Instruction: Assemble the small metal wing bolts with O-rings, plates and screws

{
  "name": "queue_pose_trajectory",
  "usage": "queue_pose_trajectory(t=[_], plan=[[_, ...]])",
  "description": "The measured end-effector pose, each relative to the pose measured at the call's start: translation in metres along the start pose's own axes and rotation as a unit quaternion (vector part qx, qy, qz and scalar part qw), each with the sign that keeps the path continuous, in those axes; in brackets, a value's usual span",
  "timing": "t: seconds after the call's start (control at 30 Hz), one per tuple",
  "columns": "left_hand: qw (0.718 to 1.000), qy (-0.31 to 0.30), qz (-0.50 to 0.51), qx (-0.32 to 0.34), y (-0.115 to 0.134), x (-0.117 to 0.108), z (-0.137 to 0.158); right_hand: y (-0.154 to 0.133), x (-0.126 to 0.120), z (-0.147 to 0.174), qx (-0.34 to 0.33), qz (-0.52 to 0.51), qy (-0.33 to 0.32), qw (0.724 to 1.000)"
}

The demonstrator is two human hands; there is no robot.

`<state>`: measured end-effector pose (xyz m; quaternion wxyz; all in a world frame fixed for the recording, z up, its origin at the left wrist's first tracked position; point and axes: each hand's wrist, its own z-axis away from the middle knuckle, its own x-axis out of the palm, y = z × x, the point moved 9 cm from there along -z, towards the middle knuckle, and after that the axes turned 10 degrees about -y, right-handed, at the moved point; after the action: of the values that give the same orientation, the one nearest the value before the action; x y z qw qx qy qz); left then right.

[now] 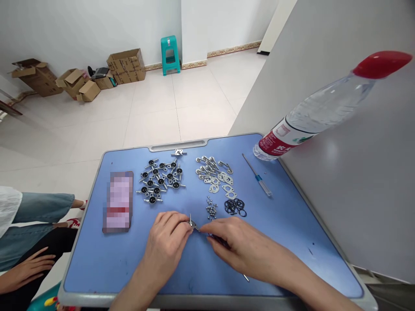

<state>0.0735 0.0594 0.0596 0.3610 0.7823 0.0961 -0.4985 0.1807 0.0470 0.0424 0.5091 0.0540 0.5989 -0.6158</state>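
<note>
My left hand [170, 237] is closed, pinching a small metal fitting [192, 224] with a pin that sticks up. Close on its right, my right hand [238, 244] has its index fingertip at the fitting's edge. A slim tool with a metal shaft [246, 278] lies in the right hand; its dark handle is mostly hidden by the palm. Just beyond the hands lie a pile of small screws [212, 209] and black rubber rings [235, 207]. Flat metal plates [214, 188] and shiny lever-like parts [207, 166] lie farther back.
Fittings with black centres [161, 182] spread over the blue table's [106, 263] left half, beside a phone [118, 203]. A screwdriver [257, 176] and a tall water bottle [304, 116] are at right. Another person's hand [27, 270] rests at left. Boxes [126, 65] and a stool [170, 54] stand behind.
</note>
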Motion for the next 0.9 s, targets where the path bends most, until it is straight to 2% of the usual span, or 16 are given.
queue_pose_trajectory(t=[0.13,0.7,0.9], plan=[[1.0,-0.002,0.015,-0.007,-0.002,0.001,0.0,0.001,0.006,-0.002,0.017,0.017,-0.014,1.0],[0.999,0.009,0.032,-0.013,-0.001,0.005,0.002,-0.004,0.009,0.0,-0.002,0.035,-0.023,0.999],[0.999,0.014,0.028,-0.012,-0.001,0.005,0.001,-0.004,-0.005,0.004,-0.028,0.032,0.026,0.999]])
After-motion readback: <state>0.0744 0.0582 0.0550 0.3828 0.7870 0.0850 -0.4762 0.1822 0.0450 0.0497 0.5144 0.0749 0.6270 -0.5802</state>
